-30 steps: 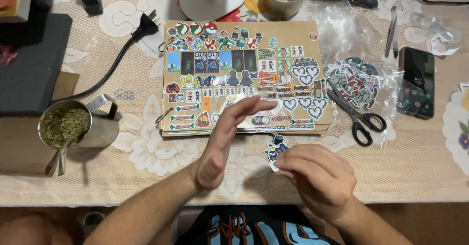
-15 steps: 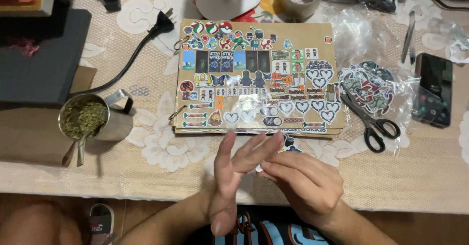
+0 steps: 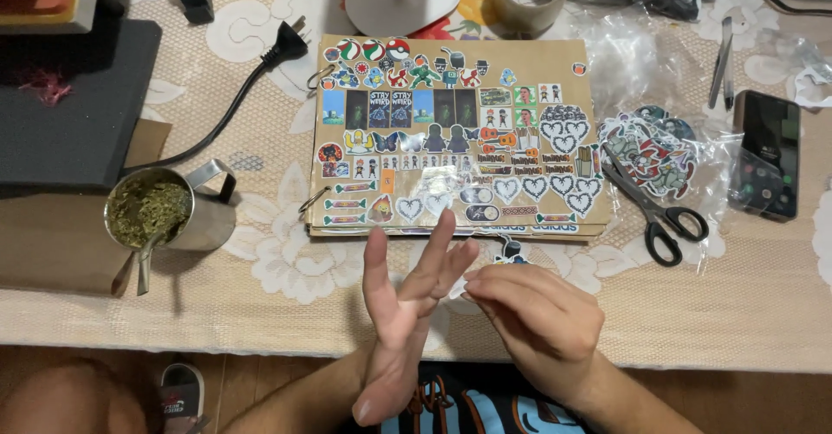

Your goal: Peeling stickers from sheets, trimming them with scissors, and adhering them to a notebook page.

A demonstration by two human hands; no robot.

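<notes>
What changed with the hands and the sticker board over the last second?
The left hand drew back from over the sticker-covered board toward the table's near edge, fingers spread. The right hand came in beside it, its fingertips pinching a small clear scrap at the left fingertips. The board, scissors, metal cup and phone lie as before.

Two bare forearms without sleeves, left hand [image 3: 403, 313] and right hand [image 3: 542, 326] with no rings, watch or gloves, short plain nails, dark garment printed in blue and orange below, dark sandal with red marking on one foot
</notes>
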